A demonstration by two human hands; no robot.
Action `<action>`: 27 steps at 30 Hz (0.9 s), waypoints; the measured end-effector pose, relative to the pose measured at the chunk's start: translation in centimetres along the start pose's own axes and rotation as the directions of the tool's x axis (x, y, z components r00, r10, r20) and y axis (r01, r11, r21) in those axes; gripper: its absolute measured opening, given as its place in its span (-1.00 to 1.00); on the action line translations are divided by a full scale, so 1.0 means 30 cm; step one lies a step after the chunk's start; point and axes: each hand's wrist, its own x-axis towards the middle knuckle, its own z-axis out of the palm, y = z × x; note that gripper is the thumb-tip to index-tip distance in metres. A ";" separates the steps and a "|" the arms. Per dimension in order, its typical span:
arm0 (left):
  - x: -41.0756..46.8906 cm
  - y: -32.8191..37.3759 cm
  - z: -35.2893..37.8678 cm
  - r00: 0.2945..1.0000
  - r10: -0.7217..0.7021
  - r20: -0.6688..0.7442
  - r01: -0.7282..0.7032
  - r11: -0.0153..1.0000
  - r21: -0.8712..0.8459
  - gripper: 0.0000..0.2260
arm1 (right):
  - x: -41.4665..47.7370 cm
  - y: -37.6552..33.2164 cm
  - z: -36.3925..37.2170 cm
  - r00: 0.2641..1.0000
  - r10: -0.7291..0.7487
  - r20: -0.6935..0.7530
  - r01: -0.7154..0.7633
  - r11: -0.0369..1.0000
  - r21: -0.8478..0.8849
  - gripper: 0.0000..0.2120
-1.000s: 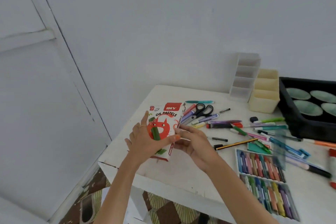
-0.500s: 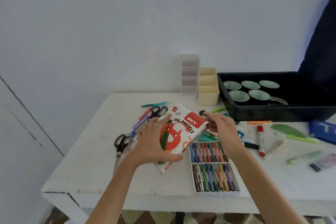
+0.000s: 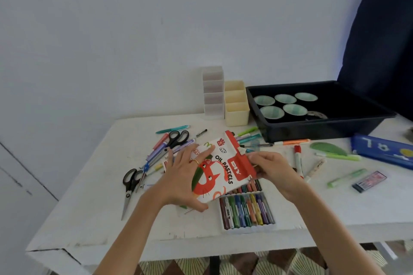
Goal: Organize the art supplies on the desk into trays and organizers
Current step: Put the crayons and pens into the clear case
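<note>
Grip: our left fingers (image 3: 174, 162) lay spread on the oil pastels box (image 3: 220, 169), thumb hooked under its near edge; right fingers (image 3: 262, 157) pinched its red flap end.
Box: between both sets of fingers, overlapping the open pastel tray (image 3: 245, 212) under the right fingers.
Risk: we figured that flap pinch could slip, dropping the box onto the loose pastels and scattering them.
Room: pens (image 3: 161, 147) crowded just beyond the left fingers, scissors (image 3: 131, 183) left of them; the counter (image 3: 89, 219) edge sat near our wrists, so not much slack.
</note>
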 end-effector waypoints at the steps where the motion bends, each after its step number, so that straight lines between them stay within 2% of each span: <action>1: 0.002 0.005 0.007 1.000 0.011 0.007 -0.011 1.000 0.003 0.06 | -0.006 0.007 0.002 1.000 -0.030 -0.004 0.030 0.999 -0.025 -0.83; 5: 0.012 0.012 0.034 0.999 0.042 0.002 -0.042 0.999 0.009 0.10 | -0.015 0.030 0.031 0.991 -0.086 -0.099 0.081 0.995 -0.058 -0.87; 10: 0.005 0.051 0.062 0.995 0.010 0.103 -0.008 1.000 -0.019 0.19 | -0.031 0.058 0.082 0.998 -0.027 -0.049 0.035 0.986 0.161 -0.71; 12: -0.003 0.072 0.071 0.994 0.005 0.112 -0.002 0.999 -0.032 0.15 | -0.031 0.071 0.104 0.999 -0.042 -0.034 0.047 0.981 0.186 -0.69; 14: -0.008 0.077 0.073 0.998 -0.013 0.057 0.014 1.000 -0.024 0.05 | -0.023 0.085 0.116 0.999 -0.031 -0.028 0.036 0.980 0.194 -0.68; 17: -0.018 0.045 0.066 0.998 -0.062 0.006 0.062 0.998 0.015 -0.02 | 0.005 0.098 0.110 1.000 -0.027 0.011 0.025 0.982 0.186 -0.82; 19: -0.027 0.001 0.061 0.994 -0.112 0.000 0.112 0.992 0.065 -0.01 | 0.042 0.110 0.084 0.997 -0.072 -0.032 0.074 0.996 0.044 -0.88; 21: -0.040 -0.055 0.055 0.986 -0.168 0.013 0.167 0.982 0.090 0.03 | 0.084 0.127 0.047 0.983 -0.158 -0.096 0.126 0.954 -0.273 -0.81; 22: -0.047 -0.082 0.051 0.981 -0.193 0.010 0.191 0.978 0.083 0.06 | 0.102 0.133 0.028 0.974 -0.207 -0.090 0.149 0.889 -0.433 -0.78; 24: -0.056 -0.127 0.044 0.973 -0.232 -0.002 0.231 0.970 0.071 0.08 | 0.136 0.149 0.001 0.962 -0.271 0.020 0.213 0.708 -0.673 -0.74; 27: -0.060 -0.169 0.046 0.964 -0.267 -0.004 0.267 0.961 0.073 0.08 | 0.167 0.170 0.011 0.934 -0.250 0.254 0.338 0.396 -0.854 -0.73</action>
